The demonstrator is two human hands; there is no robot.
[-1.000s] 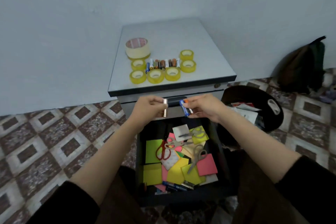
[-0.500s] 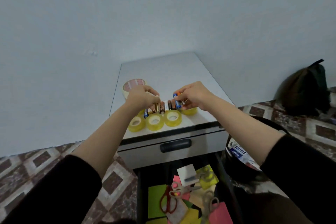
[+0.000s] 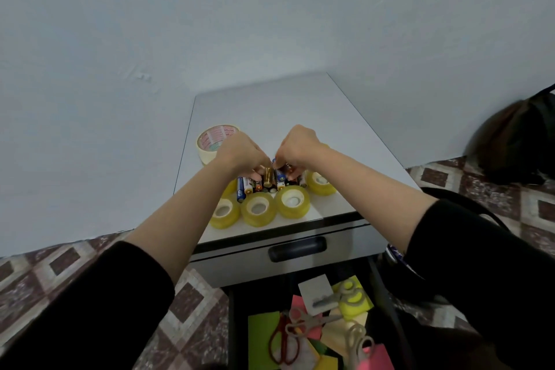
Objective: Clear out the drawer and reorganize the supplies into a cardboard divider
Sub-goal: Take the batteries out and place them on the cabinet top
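A brown-and-white patterned tiled floor (image 3: 45, 264) is being shown at the left, below a plain pale wall (image 3: 150, 24). A grey desk (image 3: 270, 105) is being backed by that wall.

On the desk, a wide masking tape roll (image 3: 216, 141) is being kept at the left edge. Nearer the front, small yellow tape rolls (image 3: 258, 209) are being lined up around a row of batteries (image 3: 244, 186) lying side by side.

Over that row, a gold-coloured battery (image 3: 268, 174) is being pinched by the curled fingers of the left hand (image 3: 240, 156). Just beside it, a blue battery (image 3: 280, 173) is being pinched by the fingertips of the right hand (image 3: 297, 147). Both batteries are being held down among the others. At the far right, a dark bag (image 3: 516, 141) is being propped on the floor by the wall.

Under the desk top, a closed drawer with a black handle (image 3: 297, 245) is being faced. Below it, the open drawer (image 3: 232, 324) is being viewed from above. It is being filled, from the left, by a green sticky note (image 3: 264, 336), red-handled scissors (image 3: 280, 345), a white card (image 3: 315, 290), yellow-handled scissors (image 3: 350, 294) and a pink sticky note (image 3: 378, 357).
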